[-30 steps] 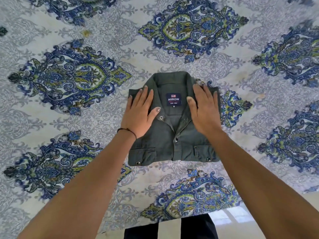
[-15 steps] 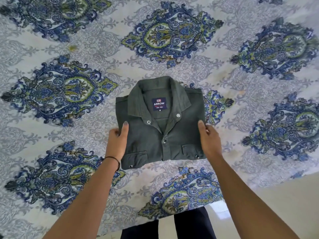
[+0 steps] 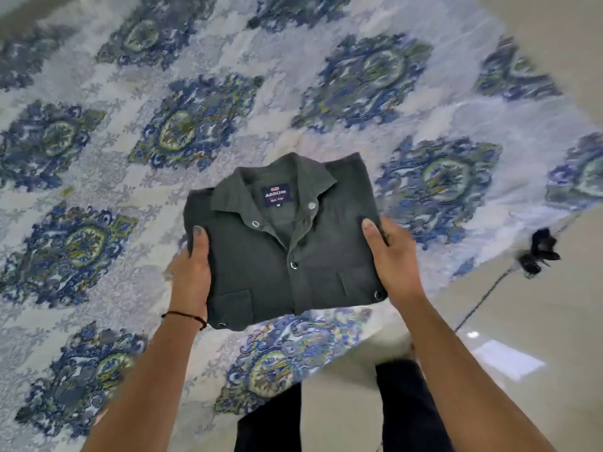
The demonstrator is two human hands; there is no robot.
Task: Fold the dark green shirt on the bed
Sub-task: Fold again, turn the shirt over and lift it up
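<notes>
shirt (image 3: 280, 256) folded, pinched between left hand (image 3: 191, 272) and right hand (image 3: 393, 259)

The folded shirt (image 3: 280, 252) is dark green, its neck label (image 3: 275, 195) navy. The bedsheet (image 3: 114, 177) is pale grey-white with blue-and-green paisley medallions. The floor (image 3: 522, 321) is glossy beige.

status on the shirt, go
Left hand and right hand grip the folded dark green cotton shirt by its sides. Fold done. Nothing in the way.
</notes>
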